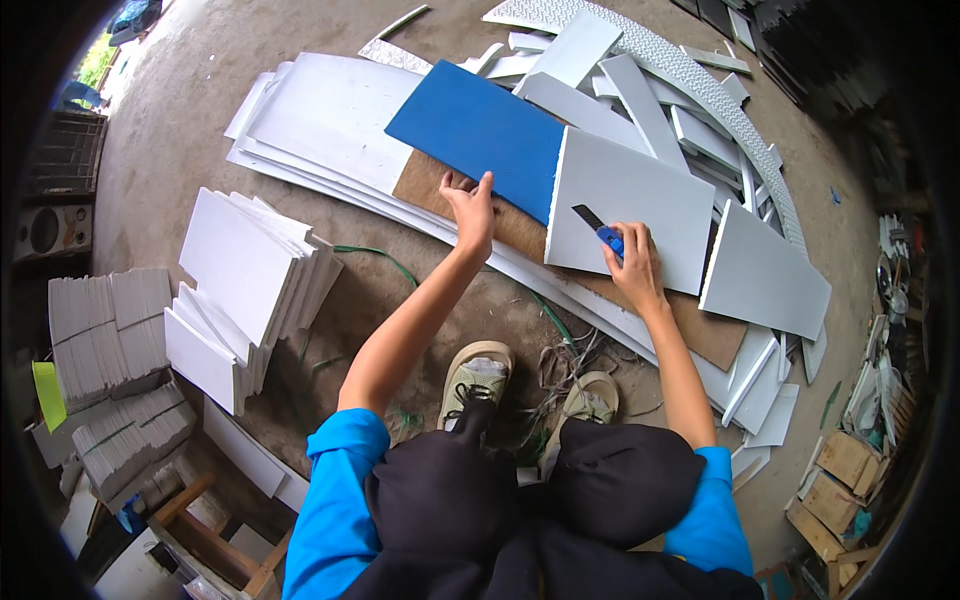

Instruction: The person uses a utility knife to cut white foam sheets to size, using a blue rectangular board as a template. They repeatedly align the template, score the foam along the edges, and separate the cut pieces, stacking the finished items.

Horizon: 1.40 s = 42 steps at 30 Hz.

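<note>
My right hand [635, 268] grips a blue utility knife [608, 236] with its dark blade out, above a white foam-like board [640, 195]. My left hand [470, 212] is at the lower edge of a blue rectangular board [485, 128], fingers half bent and apart; whether a fingertip touches the board, I cannot tell. A brown board [425, 183] lies beneath the blue and white pieces. Another white piece [765, 275] with a slanted edge rests to the right. Long white sheets [325, 115] are stacked under all of these.
White offcut strips [645, 110] lie heaped beyond the boards, beside a curved textured strip [690, 65]. Leaning white panels [245, 260] and tied board bundles [110, 320] stand at left. Green cord [385, 258] and tangled string [565, 365] are near my shoes. Wooden blocks [845, 475] sit at right.
</note>
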Tool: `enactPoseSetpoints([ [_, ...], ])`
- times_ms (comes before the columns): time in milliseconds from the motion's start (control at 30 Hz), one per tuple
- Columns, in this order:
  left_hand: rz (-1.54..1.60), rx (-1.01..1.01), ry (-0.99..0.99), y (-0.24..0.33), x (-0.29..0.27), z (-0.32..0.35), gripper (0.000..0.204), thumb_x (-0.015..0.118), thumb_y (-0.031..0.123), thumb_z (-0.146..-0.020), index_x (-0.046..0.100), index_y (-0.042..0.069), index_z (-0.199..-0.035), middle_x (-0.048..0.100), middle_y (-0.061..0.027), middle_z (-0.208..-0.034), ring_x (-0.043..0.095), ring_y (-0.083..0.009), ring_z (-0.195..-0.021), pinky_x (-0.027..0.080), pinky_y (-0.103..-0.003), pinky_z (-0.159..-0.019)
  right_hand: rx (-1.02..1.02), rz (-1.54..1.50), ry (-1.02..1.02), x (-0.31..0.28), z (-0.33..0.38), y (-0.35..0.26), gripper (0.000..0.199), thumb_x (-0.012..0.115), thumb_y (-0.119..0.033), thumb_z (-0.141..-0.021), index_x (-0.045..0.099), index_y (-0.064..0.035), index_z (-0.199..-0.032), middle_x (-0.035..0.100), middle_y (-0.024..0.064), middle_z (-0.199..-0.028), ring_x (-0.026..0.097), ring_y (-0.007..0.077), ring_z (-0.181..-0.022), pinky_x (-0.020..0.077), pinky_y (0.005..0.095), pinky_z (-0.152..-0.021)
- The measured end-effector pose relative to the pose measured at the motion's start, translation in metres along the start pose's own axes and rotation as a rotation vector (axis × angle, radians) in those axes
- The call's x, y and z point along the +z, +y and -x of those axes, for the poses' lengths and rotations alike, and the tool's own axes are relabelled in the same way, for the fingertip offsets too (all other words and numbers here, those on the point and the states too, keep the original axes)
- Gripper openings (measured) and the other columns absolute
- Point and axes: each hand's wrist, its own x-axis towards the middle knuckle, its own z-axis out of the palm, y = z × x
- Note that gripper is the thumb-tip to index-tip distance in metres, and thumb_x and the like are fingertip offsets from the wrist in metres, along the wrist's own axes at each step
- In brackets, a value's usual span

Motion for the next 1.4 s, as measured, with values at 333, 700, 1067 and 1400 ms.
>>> enactPoseSetpoints([
  [333, 0.159, 0.265, 0.194, 0.06, -0.024, -0.033, 0.038, 0.049, 0.012, -0.088, 0.029, 0.005, -0.119, 0.038, -0.0114, -0.11, 0.048, -0.0191, -0.094, 0.046, -0.031, -0.076, 0.056, -0.026, 0.065, -0.008, -0.009, -0.003, 0.039, 0.061, -0.018, -0.076, 0.044, -0.0065, -0.109, 0.041, 0.0124, -0.103, 0.045, 0.0299, -0.094, 0.0398, 0.0405, -0.081],
  [700, 0.49, -0.048, -0.223, 0.048, 0.009, 0.046, 0.043, 0.057, 0.0, -0.079, 0.03, 0.007, -0.112, 0.046, -0.0117, -0.108, 0.054, -0.024, -0.096, 0.051, -0.04, -0.084, 0.243, 0.063, 0.14, -0.022, 0.036, 0.021, 0.037, 0.058, -0.007, -0.078, 0.045, 0.0021, -0.111, 0.041, 0.018, -0.1, 0.043, 0.0337, -0.093, 0.0382, 0.0412, -0.081],
  [1067, 0.266, -0.511, -0.275, -0.07, 0.116, 0.151, 0.032, 0.06, -0.003, -0.077, 0.034, -0.001, -0.096, 0.048, -0.0146, -0.101, 0.056, -0.024, -0.092, 0.053, -0.036, -0.082, 0.711, 0.221, 0.42, -0.073, 0.12, 0.119, 0.032, 0.055, -0.011, -0.081, 0.046, 0.004, -0.109, 0.04, 0.0204, -0.101, 0.046, 0.0356, -0.093, 0.0411, 0.0418, -0.079],
  [1400, -0.127, -0.727, -0.883, -0.044, 0.064, 0.122, 0.047, 0.055, 0.024, -0.085, 0.039, 0.001, -0.122, 0.042, -0.0105, -0.125, 0.053, -0.0158, -0.098, 0.043, -0.029, -0.09, 0.615, 0.239, 0.563, -0.072, 0.1, 0.089, 0.039, 0.053, -0.007, -0.08, 0.04, 0.0002, -0.116, 0.038, 0.0198, -0.107, 0.039, 0.0359, -0.099, 0.0392, 0.0422, -0.082],
])
